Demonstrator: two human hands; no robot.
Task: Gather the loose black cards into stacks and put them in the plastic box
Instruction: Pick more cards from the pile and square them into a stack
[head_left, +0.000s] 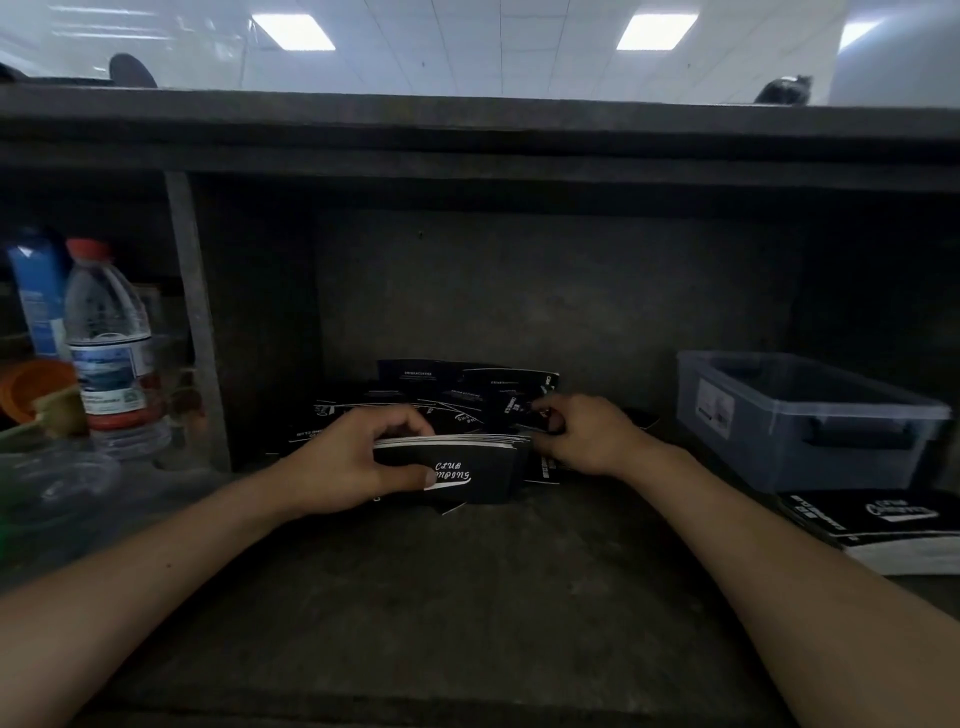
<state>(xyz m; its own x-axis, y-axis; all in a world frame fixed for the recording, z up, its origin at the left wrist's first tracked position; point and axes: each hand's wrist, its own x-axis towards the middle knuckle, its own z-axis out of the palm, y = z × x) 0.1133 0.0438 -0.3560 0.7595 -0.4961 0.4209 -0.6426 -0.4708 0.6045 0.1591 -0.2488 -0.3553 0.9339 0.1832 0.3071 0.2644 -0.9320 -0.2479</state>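
Note:
My left hand (347, 460) grips a stack of black cards (467, 467) with white lettering, held on edge near the middle of the dark shelf. My right hand (582, 431) pinches a single black card (511, 408) just behind the stack's right end. More loose black cards (441, 384) lie scattered behind both hands against the back wall. The grey translucent plastic box (800, 415) stands open at the right, apart from both hands. What lies inside it is too dark to tell.
A finished pile of black cards (883, 525) lies in front of the box. A water bottle (109, 348), a blue container (39, 296) and an orange cup (36, 389) stand left of an upright divider (195, 322). A shelf board (467, 140) hangs overhead.

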